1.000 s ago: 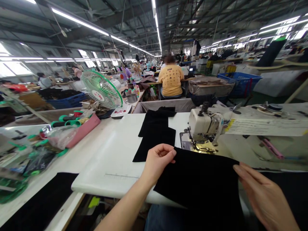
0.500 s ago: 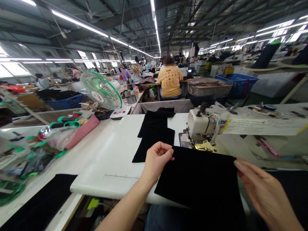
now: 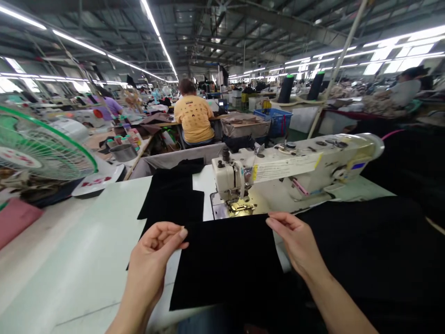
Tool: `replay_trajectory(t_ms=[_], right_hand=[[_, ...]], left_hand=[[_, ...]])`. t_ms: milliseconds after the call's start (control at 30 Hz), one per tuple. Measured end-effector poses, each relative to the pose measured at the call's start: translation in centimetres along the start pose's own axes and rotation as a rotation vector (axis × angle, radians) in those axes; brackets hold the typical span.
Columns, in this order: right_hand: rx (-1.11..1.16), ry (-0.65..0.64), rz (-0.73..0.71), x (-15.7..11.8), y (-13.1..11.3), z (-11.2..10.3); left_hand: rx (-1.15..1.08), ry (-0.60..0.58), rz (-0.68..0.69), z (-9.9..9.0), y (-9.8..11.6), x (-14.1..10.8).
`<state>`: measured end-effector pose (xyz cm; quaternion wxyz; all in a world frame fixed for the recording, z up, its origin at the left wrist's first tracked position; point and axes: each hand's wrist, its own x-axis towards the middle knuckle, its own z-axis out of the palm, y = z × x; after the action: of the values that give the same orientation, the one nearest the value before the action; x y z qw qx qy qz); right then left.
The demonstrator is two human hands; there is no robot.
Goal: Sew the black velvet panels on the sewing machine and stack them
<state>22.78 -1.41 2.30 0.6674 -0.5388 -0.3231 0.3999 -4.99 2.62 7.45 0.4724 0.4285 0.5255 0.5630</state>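
Note:
A black fabric piece (image 3: 227, 264) hangs between my two hands in front of the sewing machine (image 3: 229, 183). My left hand (image 3: 155, 253) pinches its upper left corner between thumb and fingers. The upper right corner is pinched by my right hand (image 3: 294, 234), just below the machine's needle area. The top edge of the cloth is stretched nearly straight, close to the metal needle plate (image 3: 243, 207). Beyond my left hand, more black fabric pieces (image 3: 170, 197) lie on the white table (image 3: 93, 236). The lower part of the held piece falls over the table's front edge.
Dark cloth (image 3: 365, 246) is spread to the right of the machine. A green-rimmed fan (image 3: 45, 146) stands at the left, near a metal pot (image 3: 123, 152). Ahead, a person in a yellow shirt (image 3: 193, 118) sits with their back to me. A blue basket (image 3: 274, 121) is behind the machine.
My view has swung to the right, bringing the whole sewing machine into sight. Both hands still pinch the black fabric piece, its top edge now more level.

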Motion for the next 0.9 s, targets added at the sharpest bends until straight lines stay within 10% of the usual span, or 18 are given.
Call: replay_trajectory(t_ms=[300,500,667,900], right_hand=[[0.031,-0.049,0.003,0.1,-0.1,0.6],[-0.356,-0.337,-0.223,-4.7,2.0,-0.1],[-0.537,-0.55,-0.508,-8.3,5.8,-1.4],[-0.753,-0.531,-0.874,-7.2,6.7,-3.1]], left_hand=[[0.097,-0.008,0.034,-0.2,0.4,0.3],[0.526,-0.207,0.343,2.0,2.8,4.4],[0.856,-0.534,0.332,6.6,-2.8,8.3],[0.788,-0.55,0.3,8.8,-7.5,8.7]])
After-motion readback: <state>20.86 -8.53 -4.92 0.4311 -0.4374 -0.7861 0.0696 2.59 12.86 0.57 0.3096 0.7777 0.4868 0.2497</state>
